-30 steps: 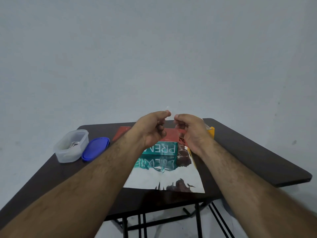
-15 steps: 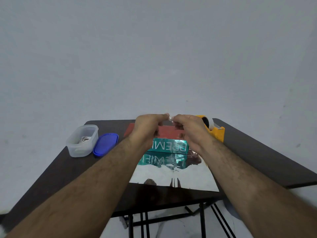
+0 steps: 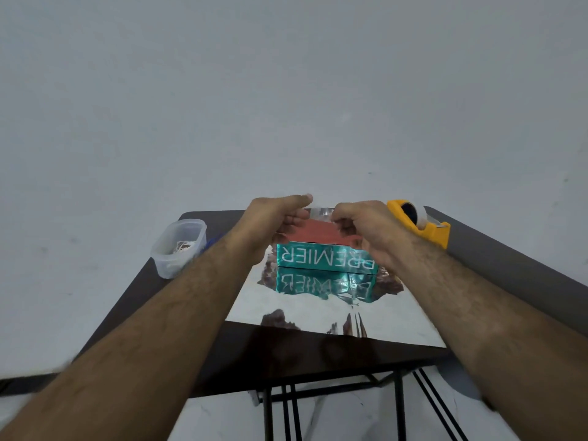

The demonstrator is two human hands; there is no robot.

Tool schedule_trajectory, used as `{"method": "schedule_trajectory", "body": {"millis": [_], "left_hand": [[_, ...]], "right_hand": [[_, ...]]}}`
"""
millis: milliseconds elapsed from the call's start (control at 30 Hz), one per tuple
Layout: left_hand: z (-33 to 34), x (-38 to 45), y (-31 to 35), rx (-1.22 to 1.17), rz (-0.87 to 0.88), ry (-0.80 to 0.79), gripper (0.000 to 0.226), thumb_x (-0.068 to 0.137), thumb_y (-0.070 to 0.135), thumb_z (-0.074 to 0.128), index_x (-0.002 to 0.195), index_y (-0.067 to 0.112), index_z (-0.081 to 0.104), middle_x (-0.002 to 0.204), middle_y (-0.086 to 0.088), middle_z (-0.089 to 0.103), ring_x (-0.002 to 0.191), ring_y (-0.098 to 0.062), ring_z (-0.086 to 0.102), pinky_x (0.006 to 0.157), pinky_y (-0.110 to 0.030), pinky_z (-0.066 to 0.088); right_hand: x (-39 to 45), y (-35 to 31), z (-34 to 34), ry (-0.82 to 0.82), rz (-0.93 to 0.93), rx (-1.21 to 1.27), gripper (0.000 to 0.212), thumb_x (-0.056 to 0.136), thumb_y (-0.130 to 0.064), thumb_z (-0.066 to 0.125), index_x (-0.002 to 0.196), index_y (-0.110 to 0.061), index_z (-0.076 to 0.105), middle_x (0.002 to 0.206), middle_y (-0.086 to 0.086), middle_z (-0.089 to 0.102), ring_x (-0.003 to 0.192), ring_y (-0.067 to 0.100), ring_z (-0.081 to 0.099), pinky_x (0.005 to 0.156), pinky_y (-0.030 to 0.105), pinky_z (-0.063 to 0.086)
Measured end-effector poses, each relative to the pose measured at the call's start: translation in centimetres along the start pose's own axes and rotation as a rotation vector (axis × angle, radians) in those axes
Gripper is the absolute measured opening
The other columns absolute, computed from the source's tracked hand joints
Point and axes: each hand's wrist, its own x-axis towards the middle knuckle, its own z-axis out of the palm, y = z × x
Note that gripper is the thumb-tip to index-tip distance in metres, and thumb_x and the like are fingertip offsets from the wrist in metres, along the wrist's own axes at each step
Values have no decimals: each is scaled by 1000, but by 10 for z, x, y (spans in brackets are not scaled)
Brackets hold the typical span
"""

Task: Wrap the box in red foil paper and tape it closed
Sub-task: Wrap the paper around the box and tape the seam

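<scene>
A teal box (image 3: 324, 260) printed PREMIER lies on a sheet of foil paper (image 3: 318, 310) whose silver side faces up and mirrors the box. A red flap of the foil (image 3: 315, 232) is folded over the box's top. Above that flap, my left hand (image 3: 273, 221) and my right hand (image 3: 366, 227) each pinch one end of a short strip of clear tape (image 3: 322, 212) stretched between them. A yellow tape dispenser (image 3: 420, 222) stands just right of my right hand.
A clear plastic tub (image 3: 178, 246) with small items sits at the dark table's (image 3: 286, 354) left edge, a blue lid (image 3: 211, 241) peeking out behind my left forearm. The table's front edge drops to black metal legs and a pale floor.
The view has shifted, so the table and dispenser show more fully. My hands have drawn slightly apart, and the clear tape strip now shows stretched between them over the red flap.
</scene>
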Motion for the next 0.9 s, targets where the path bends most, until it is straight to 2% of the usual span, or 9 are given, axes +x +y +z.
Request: {"method": "schedule_trajectory", "body": {"millis": [133,200,367,433,467,567,667,767,900], "left_hand": [[-6,3,1,81,29,-39,16,82,23,86,77,9,83,77,-10,76,65,-18,62,72,-36,47],[-8,5,-1,103,57,-52,17,83,12,84,66,12,80,69,-9,73,60,-17,62,70,-34,47],[-18,14,-2,119,31,-19,9,86,9,80,79,4,79,72,-10,72,63,-18,62,72,-36,51],[-19,17,-4,122,19,-4,9,87,9,80,82,2,78,75,-12,72,63,-18,62,70,-35,51],[-18,18,-5,114,16,2,9,89,8,78,84,0,78,76,-13,72,62,-18,62,69,-34,50],[-14,23,-9,54,9,45,7,90,4,73,92,-2,76,84,-17,71,68,-21,62,70,-34,50],[-17,30,-15,13,-12,42,4,89,1,72,92,0,75,91,-17,74,79,-23,69,71,-34,55],[-21,33,-23,69,-53,-27,8,93,2,70,98,-3,75,97,-20,79,86,-25,73,84,-39,60],[-24,35,-26,121,-94,-60,17,96,3,68,105,-7,78,107,-19,80,93,-24,75,98,-41,60]], "right_hand": [[4,0,5,-7,20,-29,5,77,-12,76,79,-10,71,65,5,64,60,17,51,56,31,30],[6,1,7,-18,35,-44,6,77,-13,76,76,-11,71,64,3,64,58,15,51,55,31,31],[12,3,10,-19,62,-68,11,77,-21,84,80,-13,78,73,0,74,55,10,50,52,28,32],[16,8,13,38,2,-56,18,76,-24,89,83,-10,81,77,-1,78,60,9,59,54,26,43],[18,11,14,80,-71,-91,20,76,-25,91,84,-9,82,79,-3,79,67,9,67,61,28,52],[22,27,12,218,-299,-368,32,78,-34,91,105,-18,83,97,-6,80,91,4,73,88,32,62],[18,41,1,157,-422,-682,54,85,-42,85,133,-23,73,128,-5,74,116,9,68,107,38,55],[13,54,-4,60,-537,-1068,48,91,-51,76,133,-27,73,134,-6,72,124,17,65,111,42,51],[14,64,-2,82,-653,-1137,36,97,-46,71,126,-26,77,125,-8,76,119,19,68,108,48,50]]}}
